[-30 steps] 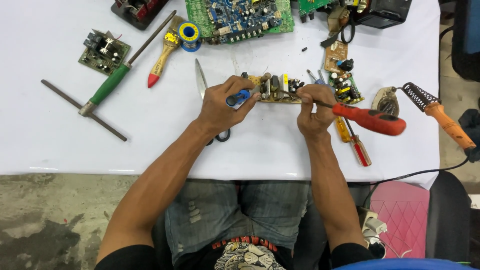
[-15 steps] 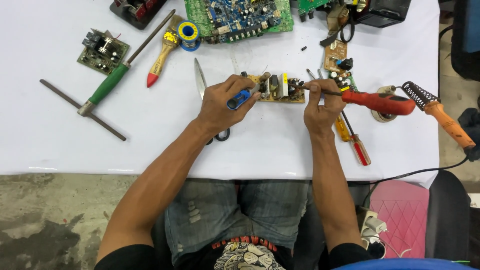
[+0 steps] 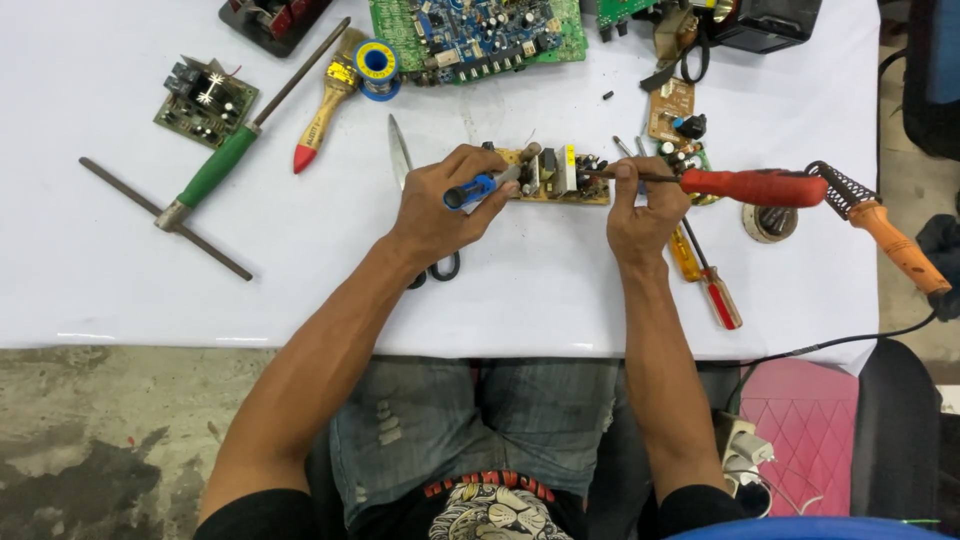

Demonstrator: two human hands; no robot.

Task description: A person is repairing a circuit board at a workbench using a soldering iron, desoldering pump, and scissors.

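From the head camera, looking down on the white table [image 3: 120,290]: my left hand [image 3: 440,205] is closed around a small blue-handled tool [image 3: 478,188], its metal end laid against the left part of the small tan circuit board [image 3: 560,178]. The board lies flat on the table between my two hands, just beyond my fingertips, its left end under my left fingers. My right hand [image 3: 642,215] is clamped on the red-handled soldering iron [image 3: 745,186], pinched near the front of the handle; the handle runs off to the right and the thin tip reaches left onto the board's right end.

Under my left wrist lie scissors [image 3: 415,225], their blades pointing up the table. Right of my right hand lie two screwdrivers [image 3: 708,280], one amber-handled, one red. Further right an orange-handled soldering iron [image 3: 895,245] rests in its coiled stand. At the top edge sits a large green circuit board [image 3: 480,35], with a blue solder spool [image 3: 376,63] and a paintbrush [image 3: 325,105] just left of it. A green-handled T-wrench [image 3: 215,170] and a small green board [image 3: 205,100] lie well apart on the left.
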